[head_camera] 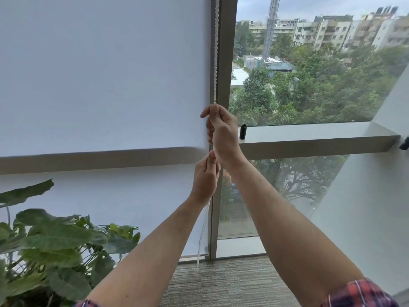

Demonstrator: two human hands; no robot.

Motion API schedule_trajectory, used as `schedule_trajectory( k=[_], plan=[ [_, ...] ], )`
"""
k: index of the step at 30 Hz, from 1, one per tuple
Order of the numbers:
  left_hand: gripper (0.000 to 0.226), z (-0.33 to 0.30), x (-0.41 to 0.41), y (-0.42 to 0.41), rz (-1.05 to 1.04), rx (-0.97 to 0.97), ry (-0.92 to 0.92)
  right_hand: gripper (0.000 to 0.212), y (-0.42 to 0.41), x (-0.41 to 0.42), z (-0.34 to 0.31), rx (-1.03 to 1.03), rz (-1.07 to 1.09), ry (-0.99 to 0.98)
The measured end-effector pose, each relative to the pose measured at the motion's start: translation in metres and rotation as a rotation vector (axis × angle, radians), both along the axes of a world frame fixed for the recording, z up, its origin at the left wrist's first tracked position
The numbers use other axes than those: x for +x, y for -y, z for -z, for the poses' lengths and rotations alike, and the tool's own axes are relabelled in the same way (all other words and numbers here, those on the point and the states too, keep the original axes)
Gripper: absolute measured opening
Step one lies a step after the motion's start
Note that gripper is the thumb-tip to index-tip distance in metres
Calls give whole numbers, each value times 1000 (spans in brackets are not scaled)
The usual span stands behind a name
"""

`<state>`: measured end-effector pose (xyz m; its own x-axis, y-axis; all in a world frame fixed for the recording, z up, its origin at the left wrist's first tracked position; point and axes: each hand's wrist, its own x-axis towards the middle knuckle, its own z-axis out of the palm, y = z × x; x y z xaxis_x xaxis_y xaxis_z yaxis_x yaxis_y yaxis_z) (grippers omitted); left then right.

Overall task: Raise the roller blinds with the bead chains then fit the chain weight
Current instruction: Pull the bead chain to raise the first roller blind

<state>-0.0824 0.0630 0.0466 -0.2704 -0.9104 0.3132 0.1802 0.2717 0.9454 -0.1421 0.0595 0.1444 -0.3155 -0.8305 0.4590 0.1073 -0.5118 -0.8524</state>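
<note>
At the blind's right edge, beside the window frame, my right hand (221,127) and left hand (207,176) each grip the bead chain (215,63), right above left. I'd pull straight down, alternating hands. The chain weight (243,131) stands on the sill's left end.

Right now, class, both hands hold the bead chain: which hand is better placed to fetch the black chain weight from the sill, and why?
The right hand, probably. It grips the bead chain higher up, beside the chain weight standing on the sill. The left hand grips lower, farther from it.
</note>
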Motion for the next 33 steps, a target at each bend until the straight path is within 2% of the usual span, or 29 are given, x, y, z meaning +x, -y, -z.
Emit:
schedule_trajectory(
  k=[8, 11, 13, 19, 24, 33],
  plan=[
    [48, 53, 14, -11, 154, 108, 118, 36, -17, -12, 70, 77, 58, -34],
    [38, 53, 21, -4, 157, 181, 37, 34, -21, -19, 75, 72, 80, -52],
    [40, 45, 21, 4, 117, 225, -64, 33, -22, -21, 78, 70, 99, -73],
    [40, -18, 11, 17, 125, 80, -190, 34, -27, -9, 116, 135, 60, -56],
    [39, -58, 0, 14, 188, -79, -172, 40, -31, -2, 135, 205, 59, -66],
    [34, -53, -11, 2, 198, -37, -205, 43, -39, -6, 155, 221, 71, -65]
  ],
)
